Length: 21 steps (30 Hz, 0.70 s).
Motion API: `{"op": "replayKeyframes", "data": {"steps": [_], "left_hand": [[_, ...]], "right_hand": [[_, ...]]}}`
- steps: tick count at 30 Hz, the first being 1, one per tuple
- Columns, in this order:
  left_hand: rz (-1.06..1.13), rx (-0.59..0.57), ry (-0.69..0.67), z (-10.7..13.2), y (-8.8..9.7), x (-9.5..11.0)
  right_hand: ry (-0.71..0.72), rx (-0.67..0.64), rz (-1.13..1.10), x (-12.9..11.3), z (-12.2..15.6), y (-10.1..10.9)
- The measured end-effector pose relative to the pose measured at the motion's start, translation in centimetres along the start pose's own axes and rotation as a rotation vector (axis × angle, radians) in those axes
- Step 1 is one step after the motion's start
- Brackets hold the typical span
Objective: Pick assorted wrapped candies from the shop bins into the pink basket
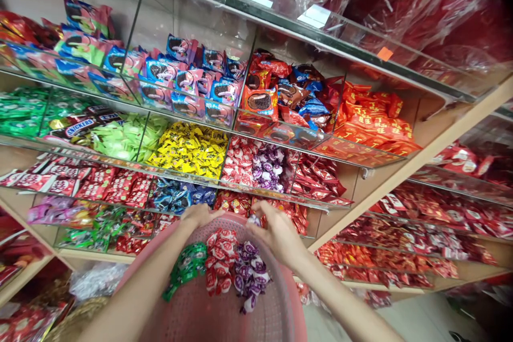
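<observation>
My left hand is closed on the far rim of a pink plastic basket with small holes in its wall. My right hand is over the basket's right rim, its thumb and fingers pinched on a purple-and-white wrapped candy, mostly covered by the fingers. Inside the basket lie three groups of wrapped candies: green candies at left, red-and-white candies in the middle, purple-and-white candies at right. On the shelf ahead, more purple candies sit beside red-and-white ones.
Clear-fronted shelves hold yellow candies, Snickers bars, blue packets and orange packets. A wooden side panel slants along the right. Plastic-wrapped red bags lie on top. A woven basket stands lower left.
</observation>
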State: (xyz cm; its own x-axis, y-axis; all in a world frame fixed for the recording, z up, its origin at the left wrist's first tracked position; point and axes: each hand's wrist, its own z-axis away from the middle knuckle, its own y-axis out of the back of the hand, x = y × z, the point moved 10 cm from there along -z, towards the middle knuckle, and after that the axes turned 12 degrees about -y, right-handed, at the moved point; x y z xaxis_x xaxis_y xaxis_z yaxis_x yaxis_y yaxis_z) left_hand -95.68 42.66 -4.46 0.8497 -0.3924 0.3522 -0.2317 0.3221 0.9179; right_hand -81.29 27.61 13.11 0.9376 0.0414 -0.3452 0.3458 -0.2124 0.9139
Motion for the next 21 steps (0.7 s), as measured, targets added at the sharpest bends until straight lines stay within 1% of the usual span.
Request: {"op": "replayKeyframes", "data": {"steps": [2,4,6,8,12,16,21], "left_hand": [[-0.005,0.009,-0.004,0.1,0.1,0.0],[-0.005,0.019,-0.009,0.2,0.2,0.1],[0.001,0.022,-0.007,0.4,0.4,0.2],[0.009,0.024,-0.002,0.6,0.5,0.3],[0.013,0.026,0.009,0.5,0.5,0.1],[0.005,0.029,0.001,0.2,0.3,0.0],[0.004,0.018,-0.003,0.4,0.4,0.2]], "right_hand": [[-0.058,-0.087,-0.108,2.2,0.3,-4.2],[-0.143,-0.108,-0.152,4.8,-0.2,-7.8],[-0.216,-0.1,-0.146,6.8,-0.8,-10.6],[-0.27,-0.082,-0.121,7.9,-1.3,-12.4],[-0.312,-0.065,-0.052,8.3,-1.2,-14.1],[-0.354,-0.097,0.035,8.5,-0.4,-15.2],[-0.358,-0.158,0.174,8.4,0.4,-15.6]]}}
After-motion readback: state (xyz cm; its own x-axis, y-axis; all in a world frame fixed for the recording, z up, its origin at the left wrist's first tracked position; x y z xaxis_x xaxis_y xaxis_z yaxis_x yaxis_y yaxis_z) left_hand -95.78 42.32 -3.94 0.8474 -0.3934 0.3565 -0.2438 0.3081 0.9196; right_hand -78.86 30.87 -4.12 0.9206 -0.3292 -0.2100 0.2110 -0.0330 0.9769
